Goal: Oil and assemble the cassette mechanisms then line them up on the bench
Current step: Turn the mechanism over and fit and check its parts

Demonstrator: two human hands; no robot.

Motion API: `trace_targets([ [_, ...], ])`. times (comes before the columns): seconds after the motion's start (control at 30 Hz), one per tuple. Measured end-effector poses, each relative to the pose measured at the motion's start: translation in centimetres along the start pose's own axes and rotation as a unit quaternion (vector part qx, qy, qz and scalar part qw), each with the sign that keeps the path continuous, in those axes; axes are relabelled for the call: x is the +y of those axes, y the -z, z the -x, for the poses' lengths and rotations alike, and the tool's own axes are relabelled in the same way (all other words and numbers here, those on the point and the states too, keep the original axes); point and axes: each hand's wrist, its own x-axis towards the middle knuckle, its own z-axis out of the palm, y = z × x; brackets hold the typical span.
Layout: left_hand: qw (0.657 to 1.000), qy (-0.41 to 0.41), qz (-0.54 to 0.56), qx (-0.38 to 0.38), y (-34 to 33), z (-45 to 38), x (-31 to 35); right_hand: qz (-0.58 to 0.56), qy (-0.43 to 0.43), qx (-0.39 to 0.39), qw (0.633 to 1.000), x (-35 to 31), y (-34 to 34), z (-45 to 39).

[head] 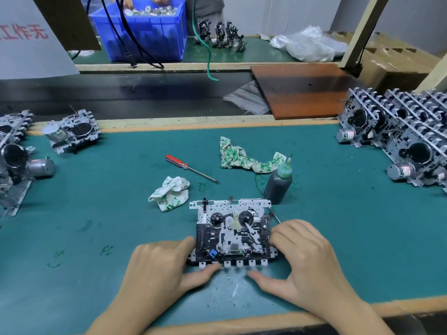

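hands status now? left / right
Left hand: grips the cassette mechanism at its left edge.
Right hand: grips its right edge.

Red Chinese characters on white sheet (29, 44) hanging at upper left, seen mirrored or from behind, cut off at the left edge; readable roughly as 无作工. Faint green pen scribbles on green surface (96, 201): one mark resembling "FC" left of the near hands, another small scrawl beside crumpled cloth (170, 193), illegible. Printed label on motor (346, 136) at right, too small to read. No legible brand or number elsewhere.
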Motion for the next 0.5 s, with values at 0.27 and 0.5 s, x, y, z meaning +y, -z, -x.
trace_targets([
  [0.27,0.995,0.096,-0.009,0.017,-0.6,-0.3,1.5,-0.016,0.004,-0.002,1.000,-0.1,-0.1,0.0],
  [0.5,0.998,0.018,0.048,-0.028,0.1,-0.6,0.2,-0.001,-0.009,0.015,1.000,-0.1,-0.1,-0.1],
])
